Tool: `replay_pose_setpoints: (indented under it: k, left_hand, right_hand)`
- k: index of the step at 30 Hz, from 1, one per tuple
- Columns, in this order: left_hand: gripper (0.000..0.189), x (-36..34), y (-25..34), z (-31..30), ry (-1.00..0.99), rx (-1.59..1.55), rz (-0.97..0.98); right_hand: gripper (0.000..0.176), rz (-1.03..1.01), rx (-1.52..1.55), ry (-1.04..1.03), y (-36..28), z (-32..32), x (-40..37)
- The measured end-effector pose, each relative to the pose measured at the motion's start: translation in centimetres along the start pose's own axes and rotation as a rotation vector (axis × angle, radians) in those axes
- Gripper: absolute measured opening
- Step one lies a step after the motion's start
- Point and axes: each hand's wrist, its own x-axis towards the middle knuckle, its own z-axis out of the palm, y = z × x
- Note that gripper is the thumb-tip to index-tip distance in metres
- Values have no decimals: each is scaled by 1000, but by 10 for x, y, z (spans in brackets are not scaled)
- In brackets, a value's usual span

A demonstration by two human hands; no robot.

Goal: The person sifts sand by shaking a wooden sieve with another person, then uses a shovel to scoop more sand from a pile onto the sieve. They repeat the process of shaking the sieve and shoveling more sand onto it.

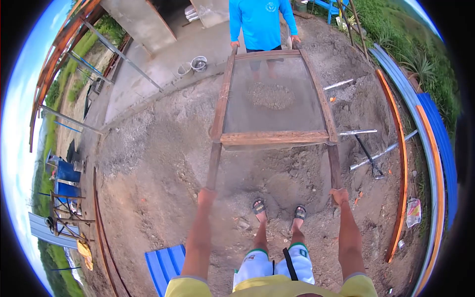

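Note:
A wooden-framed mesh screen (274,137) spans the space between me and a co-worker, with a small heap of gravel (270,95) on its mesh. My left hand (207,196) is closed round the end of its left handle, and my right hand (339,196) grips the end of the right handle. Across the frame, a person in a blue long-sleeved shirt (261,22) holds the two far handle ends, one in each hand. Sandy ground lies under the screen, which appears raised above it.
Two buckets (199,64) stand by the concrete slab at the upper left. A shovel (370,159) and metal pipes (384,150) lie on the right, beside an orange-edged beam (399,168). A blue corrugated sheet (165,267) lies at the lower left.

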Motion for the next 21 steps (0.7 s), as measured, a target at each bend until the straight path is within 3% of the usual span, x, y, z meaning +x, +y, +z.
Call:
replay_pose_setpoints:
  k: [3,6,8,10,12,16,17,19,21]
  left_hand:
    - [54,10,-83,72,-86,24,6]
    - [62,-50,-144,107,-187,189,-96]
    - [61,-129,-119,64,-240,125,-131]
    - [60,-159,-109,52,-209,101,-142]
    - [58,-172,-143,64,-119,126,-151]
    - [52,-189,-117,61,-203,-1,-253]
    - [52,-184,-115,66,-218,29,-260]
    - [53,-204,-86,91,-4,-109,-156]
    - [53,-218,-51,109,-163,-222,-206]
  right_hand:
    - [54,29,-65,-34,62,40,4]
    - [52,120,20,-71,135,84,-25]
    - [48,124,91,-90,168,98,-61]
    - [45,106,172,-94,175,99,-81]
    - [41,75,243,-106,180,91,-96]
    - [40,7,396,-117,185,63,-84]
    - [43,-5,327,-108,178,41,-76]
    - [49,-36,195,-90,164,2,-58]
    - [48,-104,14,43,179,-31,-20]
